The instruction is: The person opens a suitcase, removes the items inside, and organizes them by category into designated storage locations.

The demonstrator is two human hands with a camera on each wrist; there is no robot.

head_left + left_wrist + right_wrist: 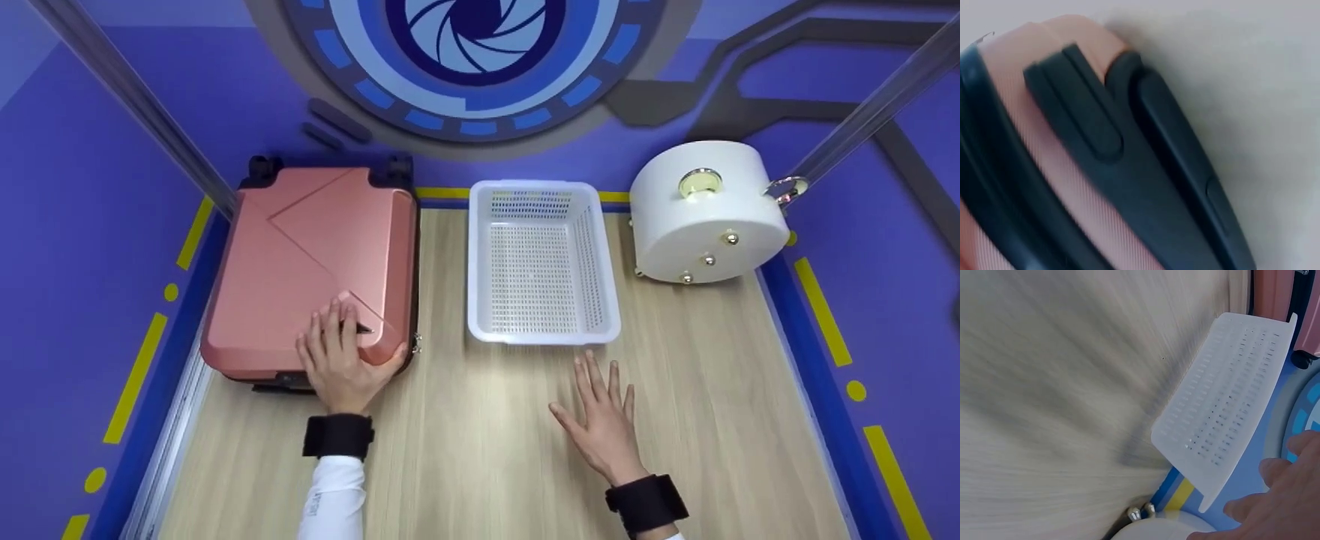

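Resting on the near right corner of the pink hard-shell suitcase is the person's left hand, its fingers laid out nearly straight over the shell and the thumb spread off toward the side edge. From where I stand it touches the case without gripping it. The suitcase lies flat at the left of the wood-grain surface, with its black wheels toward the patterned back wall. The left wrist view looks at its ribbed pink side and a black handle; the fingers are out of sight there.

The right hand is spread wide, palm down and holding nothing, its fingertips just short of the near rim of a white perforated plastic basket. I can't tell how high it sits over the surface. The basket stands between the suitcase and a white drum-shaped case, apart from both. That case, at the back right, has a row of metal studs on its front face and a shiny metal fitting at its right.

Each wrist wears a black band, and a white sleeve covers the left forearm.
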